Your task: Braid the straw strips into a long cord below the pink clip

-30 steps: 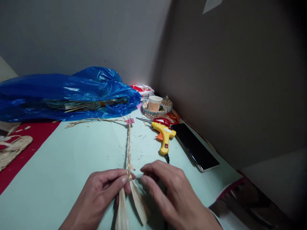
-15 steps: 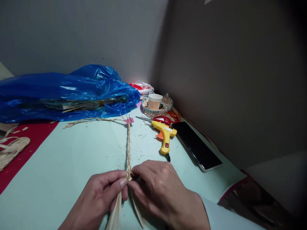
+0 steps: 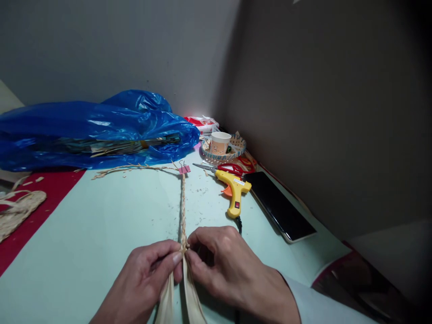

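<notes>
A thin braid of pale dried leaf strips [image 3: 182, 207] runs across the pale green tabletop [image 3: 111, 225] from a pink binder clip [image 3: 184, 169] toward me. At its near end, my left hand [image 3: 148, 279] pinches the braid with thumb and forefinger. My right hand [image 3: 229, 270] pinches it from the other side, fingertips touching the same spot. Loose flat strips [image 3: 184, 297] hang down from the pinch between my hands. A second braided length [image 3: 128, 169] lies leftward from the clip.
A blue plastic bag [image 3: 94, 130] holding leaf bundles lies at the back left. A yellow glue gun [image 3: 235, 191], red-handled scissors [image 3: 229, 168], a dark phone [image 3: 278, 204] and a paper cup [image 3: 220, 143] in a woven basket sit right. A woven coil [image 3: 18, 211] rests on red cloth.
My right hand moved left from beside the strips and closed onto the braid's end next to my left fingers. The loose strips drew closer together.
</notes>
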A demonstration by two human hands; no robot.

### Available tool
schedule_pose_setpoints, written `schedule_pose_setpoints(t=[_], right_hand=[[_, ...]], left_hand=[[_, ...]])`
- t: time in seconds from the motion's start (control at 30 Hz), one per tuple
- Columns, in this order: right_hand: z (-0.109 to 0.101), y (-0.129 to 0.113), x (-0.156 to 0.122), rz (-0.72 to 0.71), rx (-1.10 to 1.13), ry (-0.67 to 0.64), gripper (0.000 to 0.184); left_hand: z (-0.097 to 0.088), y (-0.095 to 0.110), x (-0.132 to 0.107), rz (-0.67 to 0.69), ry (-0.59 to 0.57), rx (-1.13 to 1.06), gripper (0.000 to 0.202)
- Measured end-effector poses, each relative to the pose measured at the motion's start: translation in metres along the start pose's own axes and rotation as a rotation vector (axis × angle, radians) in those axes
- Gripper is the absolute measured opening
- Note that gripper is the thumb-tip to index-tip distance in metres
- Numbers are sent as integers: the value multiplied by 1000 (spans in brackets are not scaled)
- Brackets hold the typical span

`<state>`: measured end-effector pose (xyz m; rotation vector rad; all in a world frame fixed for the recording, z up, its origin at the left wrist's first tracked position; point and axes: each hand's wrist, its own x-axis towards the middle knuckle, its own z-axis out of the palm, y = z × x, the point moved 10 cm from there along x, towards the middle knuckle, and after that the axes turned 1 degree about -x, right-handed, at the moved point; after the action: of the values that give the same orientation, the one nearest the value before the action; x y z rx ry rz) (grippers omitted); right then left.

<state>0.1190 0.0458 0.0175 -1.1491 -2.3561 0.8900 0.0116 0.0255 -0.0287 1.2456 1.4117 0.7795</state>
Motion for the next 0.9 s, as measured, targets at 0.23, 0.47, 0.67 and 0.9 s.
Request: schedule_pose_setpoints(t=[0.23, 0.47, 0.67, 0.9], right_hand=[[4, 10, -1, 87, 252, -26, 11], [30, 16, -2, 148, 710, -228, 16], [35, 15, -2, 192, 913, -365, 23], [22, 16, -1, 171, 639, -223, 15]], left_hand=[[0, 7, -3, -2, 36, -97, 21], [1, 1, -5, -27, 24, -78, 27], [10, -7, -7, -73, 8, -217, 29], [7, -10, -12, -107, 99, -95, 27]])
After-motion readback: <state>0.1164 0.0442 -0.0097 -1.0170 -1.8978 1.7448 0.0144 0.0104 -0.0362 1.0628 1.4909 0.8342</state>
